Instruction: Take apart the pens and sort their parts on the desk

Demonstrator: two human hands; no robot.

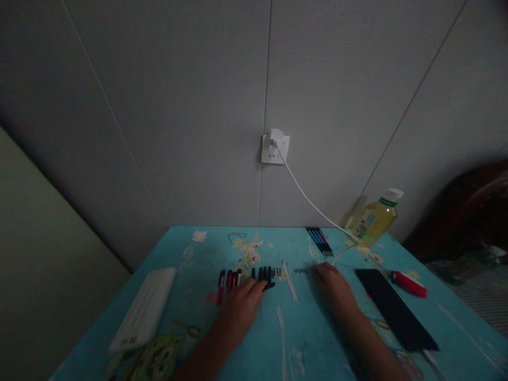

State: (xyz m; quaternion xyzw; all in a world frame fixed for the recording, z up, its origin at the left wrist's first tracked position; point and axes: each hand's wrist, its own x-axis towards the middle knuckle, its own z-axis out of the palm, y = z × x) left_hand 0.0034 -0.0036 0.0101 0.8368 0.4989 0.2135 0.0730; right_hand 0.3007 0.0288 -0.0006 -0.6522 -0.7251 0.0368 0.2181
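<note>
My left hand (244, 302) is over a row of pen parts, its fingers bent together at a small black pen part (269, 286) that lies tilted at the fingertips. Several upright black pen parts (265, 273) stand in line just beyond it. Red-and-black pen pieces (221, 287) lie left of the hand, partly hidden by it. Slim white refills (290, 283) rest between the two hands. My right hand (329, 279) is low on the table with curled fingers, beside small dark springs (300, 270); what its fingertips hold, if anything, is hidden.
Assembled pens (319, 241) lie at the back, near a tilted bottle of yellow liquid (373, 219). On the right are a black flat device (397, 309) and a red-handled tool (410, 284). A white power bank (145, 309) sits left. A white cable (304, 193) runs from the wall socket (266, 153).
</note>
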